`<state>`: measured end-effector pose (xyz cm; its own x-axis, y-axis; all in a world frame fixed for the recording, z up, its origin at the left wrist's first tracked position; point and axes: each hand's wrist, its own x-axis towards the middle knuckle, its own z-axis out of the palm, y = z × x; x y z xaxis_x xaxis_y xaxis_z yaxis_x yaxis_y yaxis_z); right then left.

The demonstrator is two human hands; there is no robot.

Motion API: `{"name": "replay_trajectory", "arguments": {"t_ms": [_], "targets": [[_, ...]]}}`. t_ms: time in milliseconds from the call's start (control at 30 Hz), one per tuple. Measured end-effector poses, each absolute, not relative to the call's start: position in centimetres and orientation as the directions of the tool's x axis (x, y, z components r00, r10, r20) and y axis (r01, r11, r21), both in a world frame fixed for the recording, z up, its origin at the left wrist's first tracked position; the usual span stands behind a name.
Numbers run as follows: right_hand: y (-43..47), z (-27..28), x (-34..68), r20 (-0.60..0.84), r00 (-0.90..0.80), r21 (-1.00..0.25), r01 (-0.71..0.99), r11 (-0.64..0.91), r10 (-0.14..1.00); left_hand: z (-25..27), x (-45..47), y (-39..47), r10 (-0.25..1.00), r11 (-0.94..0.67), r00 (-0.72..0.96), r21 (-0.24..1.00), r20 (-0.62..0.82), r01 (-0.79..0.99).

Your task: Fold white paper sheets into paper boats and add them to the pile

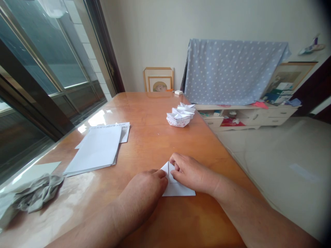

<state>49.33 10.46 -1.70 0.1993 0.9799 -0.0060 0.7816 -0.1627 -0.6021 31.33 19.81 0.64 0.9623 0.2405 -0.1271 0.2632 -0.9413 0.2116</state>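
A white folded paper (179, 190) is lying on the wooden desk (147, 151), right under both hands, its peak pointing toward 12 o'clock and its straight edge facing 6. The left hand (148, 186) is coming in at 9 o'clock, bent over, its fingers and thumb touching the paper beside the centre fold. The right hand (190, 173) is curling over the paper's 2 o'clock side, fingertips on the flap — whether either grip is pinching a layer or only pressing, I cannot tell.

Counting clock hours from that paper, nested folded paper shapes (180, 119) are standing at 12, showing reddish marks along their lower sides, too small to read. At 10 o'clock a stack of white sheets (97, 150) is lying partly over a written sheet (125, 130); dark handwriting is showing along its far edge, but the characters are not resolving into readable words. A crumpled grey cloth (42, 193) is lying at 9. Beyond the desk, toward 1 o'clock, a blue-grey dotted cloth (232, 72) is hanging.
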Motion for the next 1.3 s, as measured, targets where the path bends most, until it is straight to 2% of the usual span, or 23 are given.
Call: {"name": "replay_trajectory", "arguments": {"t_ms": [300, 533, 700, 967, 1100, 1300], "targets": [[10.3, -1.3, 49.0, 0.044, 0.108, -0.559, 0.827, -0.065, 0.993, 0.8, 31.4, 19.8, 0.202, -0.963, 0.965, 0.146, -0.167, 0.227], [10.3, -0.7, 48.6, -0.042, 0.123, -0.489, 0.863, -0.128, 0.991, 0.8, 31.5, 19.6, 0.209, -0.966, 0.959, 0.113, -0.189, 0.233], [10.3, -0.8, 48.6, -0.032, 0.111, -0.461, 0.88, -0.113, 0.993, 1.2, 31.5, 19.2, 0.205, -0.97, 0.959, 0.087, -0.196, 0.225], [10.3, -0.5, 48.5, -0.025, 0.095, -0.416, 0.904, -0.097, 0.995, -0.2, 30.8, 19.8, 0.22, -0.968, 0.974, 0.111, -0.053, 0.225], [10.3, -0.4, 48.5, -0.035, 0.084, -0.381, 0.92, -0.091, 0.996, -0.2, 30.5, 19.9, 0.171, -0.976, 0.983, 0.124, -0.067, 0.178], [10.4, -0.7, 48.5, -0.041, 0.08, -0.371, 0.924, -0.089, 0.996, -0.1, 30.1, 19.9, 0.097, -0.993, 0.992, 0.064, -0.083, 0.103]]}}
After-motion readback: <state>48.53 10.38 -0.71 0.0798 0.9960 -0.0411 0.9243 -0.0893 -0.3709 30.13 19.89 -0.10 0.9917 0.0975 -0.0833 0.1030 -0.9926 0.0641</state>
